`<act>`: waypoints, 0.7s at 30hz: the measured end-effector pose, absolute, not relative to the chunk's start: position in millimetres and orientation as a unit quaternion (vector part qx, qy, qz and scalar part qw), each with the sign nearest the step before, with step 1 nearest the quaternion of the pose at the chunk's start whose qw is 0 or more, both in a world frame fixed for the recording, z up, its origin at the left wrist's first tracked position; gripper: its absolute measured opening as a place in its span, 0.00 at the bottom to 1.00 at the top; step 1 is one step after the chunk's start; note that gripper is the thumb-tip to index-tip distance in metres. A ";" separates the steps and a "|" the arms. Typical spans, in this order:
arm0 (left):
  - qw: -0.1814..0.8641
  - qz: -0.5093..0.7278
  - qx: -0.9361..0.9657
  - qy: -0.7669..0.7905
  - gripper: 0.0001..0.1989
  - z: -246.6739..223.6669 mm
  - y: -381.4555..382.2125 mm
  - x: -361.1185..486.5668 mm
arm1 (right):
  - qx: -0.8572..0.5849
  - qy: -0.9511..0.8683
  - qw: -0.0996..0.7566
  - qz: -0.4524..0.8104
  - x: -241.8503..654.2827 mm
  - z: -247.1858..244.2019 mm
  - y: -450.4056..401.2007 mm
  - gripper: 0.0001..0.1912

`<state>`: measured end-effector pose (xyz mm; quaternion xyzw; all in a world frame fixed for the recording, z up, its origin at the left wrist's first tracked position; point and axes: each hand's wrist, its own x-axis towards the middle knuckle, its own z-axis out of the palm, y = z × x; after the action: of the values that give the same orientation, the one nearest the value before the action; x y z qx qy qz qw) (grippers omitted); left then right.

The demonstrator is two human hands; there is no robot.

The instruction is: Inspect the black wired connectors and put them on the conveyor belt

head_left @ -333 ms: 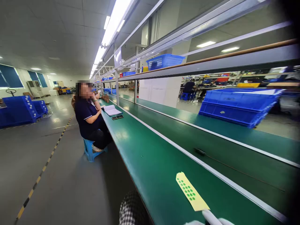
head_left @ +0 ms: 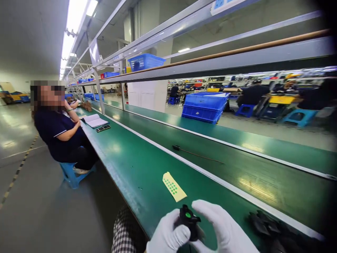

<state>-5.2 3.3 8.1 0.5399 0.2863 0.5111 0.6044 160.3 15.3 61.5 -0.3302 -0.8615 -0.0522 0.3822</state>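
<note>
Both my hands wear white gloves and meet at the bottom of the view over the green bench (head_left: 137, 168). My left hand (head_left: 167, 235) and my right hand (head_left: 223, 228) together hold a small black part (head_left: 188, 221) with a green dot sticker on its top. Just beyond my hands lies a yellow strip of green dot stickers (head_left: 173, 187), flat on the bench. A pile of black parts (head_left: 268, 225) sits on the bench to the right of my right hand.
A co-worker in a dark shirt (head_left: 59, 131) sits on a blue stool at the left, beside an open notebook (head_left: 94, 121) and a phone (head_left: 103, 128). Blue crates (head_left: 204, 107) stand past the conveyor. A black cable (head_left: 195, 153) lies on the belt.
The view has swung right and down. My gloved hands, barely showing before, now appear fully with the black part. The sticker strip sits further from the bottom edge.
</note>
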 end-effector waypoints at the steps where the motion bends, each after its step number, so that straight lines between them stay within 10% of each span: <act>1: 0.611 0.506 0.543 0.276 0.38 10.2 3.1 -5.6 | -0.322 -0.864 0.385 -0.047 159.5 65.8 13.3 0.26; 21: 0.467 0.490 0.570 0.466 0.18 39.0 -11.7 -5.4 | -0.257 -0.890 0.356 -0.124 160.8 70.7 8.0 0.19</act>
<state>-5.4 -11.7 39.0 0.5699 0.4657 0.4900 0.4671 160.8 8.0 70.7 -0.2572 -0.8898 -0.1242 0.3560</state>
